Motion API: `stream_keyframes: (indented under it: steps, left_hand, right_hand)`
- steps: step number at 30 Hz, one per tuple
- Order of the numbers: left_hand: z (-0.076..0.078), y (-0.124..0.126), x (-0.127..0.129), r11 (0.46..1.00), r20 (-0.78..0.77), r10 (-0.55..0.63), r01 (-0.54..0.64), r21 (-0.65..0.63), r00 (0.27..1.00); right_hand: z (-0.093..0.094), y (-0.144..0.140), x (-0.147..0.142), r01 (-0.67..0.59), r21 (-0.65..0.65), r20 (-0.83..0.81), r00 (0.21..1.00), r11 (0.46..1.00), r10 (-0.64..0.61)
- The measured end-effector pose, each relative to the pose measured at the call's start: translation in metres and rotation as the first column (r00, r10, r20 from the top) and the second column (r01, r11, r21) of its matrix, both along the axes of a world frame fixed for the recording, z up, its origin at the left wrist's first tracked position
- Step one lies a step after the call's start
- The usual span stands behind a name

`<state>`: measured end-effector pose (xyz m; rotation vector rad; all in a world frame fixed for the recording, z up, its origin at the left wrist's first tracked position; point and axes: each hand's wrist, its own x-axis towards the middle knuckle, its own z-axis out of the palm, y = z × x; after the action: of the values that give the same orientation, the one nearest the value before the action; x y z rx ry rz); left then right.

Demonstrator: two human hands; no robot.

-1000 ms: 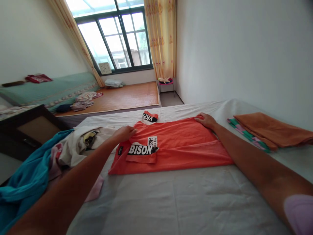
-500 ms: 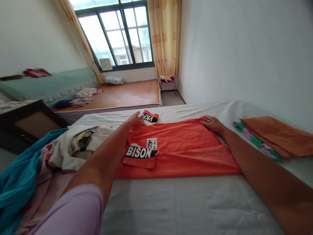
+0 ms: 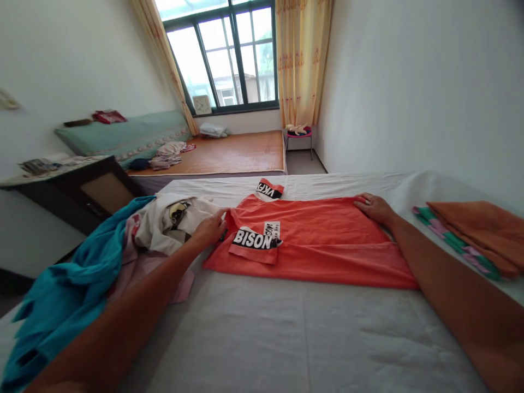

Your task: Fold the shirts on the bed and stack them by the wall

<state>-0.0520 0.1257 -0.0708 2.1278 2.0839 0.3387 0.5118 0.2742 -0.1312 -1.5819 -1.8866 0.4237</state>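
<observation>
An orange T-shirt (image 3: 323, 224) lies on the white bed sheet, one side folded over. Its near sleeve, with a black band reading BISON, rests on top of the body, while the far sleeve points away. At the neck end, my left hand (image 3: 210, 230) has its fingers closed on the shirt's edge; the fingertips are partly hidden. My right hand (image 3: 375, 209) pinches the far corner of the hem, thumb and fingers together on the cloth.
Left of the shirt is a heap of clothes, including a cream garment (image 3: 153, 229) and a teal one (image 3: 77, 289). Folded brown cloth (image 3: 478, 224) lies at right over a green and pink piece (image 3: 454, 240). Beyond stand a dark cabinet (image 3: 118, 183) and another bed (image 3: 245, 153).
My left hand has moved from beside the far sleeve toward me, to the neck end of the shirt. My right hand stays at the hem corner. The view has swung slightly left.
</observation>
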Motion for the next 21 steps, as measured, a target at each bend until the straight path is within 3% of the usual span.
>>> stream_keyframes:
  steps: [4,5,7,9,11,14,17,21]
  left_hand:
    - [0.008,-0.013,0.003,0.988,-0.151,0.156,-0.156,0.009,0.976]
    - [0.009,-0.015,0.006,0.987,-0.172,0.153,-0.142,0.076,0.973]
    - [0.010,-0.021,0.014,0.980,-0.212,0.036,0.007,0.199,0.977]
    - [0.011,-0.023,0.022,0.966,-0.256,-0.136,0.185,0.179,0.957]
    - [0.015,-0.019,0.025,0.982,-0.305,-0.123,0.160,0.100,0.945]
    - [0.024,0.009,0.023,0.989,-0.356,0.091,-0.042,0.144,0.930]
    - [0.027,0.060,0.028,0.993,-0.146,0.057,-0.041,0.107,0.988]
    - [0.012,0.131,0.054,0.998,0.136,0.050,-0.054,0.023,0.989]
  right_hand:
    - [0.000,-0.003,0.001,-0.011,-0.014,-0.015,1.000,1.000,0.011]
    - [0.000,-0.003,0.001,-0.005,-0.015,-0.017,1.000,1.000,0.005]
    - [0.001,-0.004,0.000,0.000,-0.012,-0.029,1.000,1.000,-0.001]
    - [0.003,-0.006,-0.001,-0.005,-0.011,-0.041,0.999,1.000,0.005]
    - [0.005,-0.007,-0.002,-0.007,-0.010,-0.037,0.999,1.000,0.006]
    - [0.008,-0.008,-0.005,0.022,0.011,-0.002,1.000,1.000,-0.022]
    - [0.012,-0.010,-0.008,0.032,0.010,0.001,0.999,0.999,-0.032]
    - [0.018,-0.015,-0.010,-0.023,-0.050,-0.080,0.997,0.998,0.019]
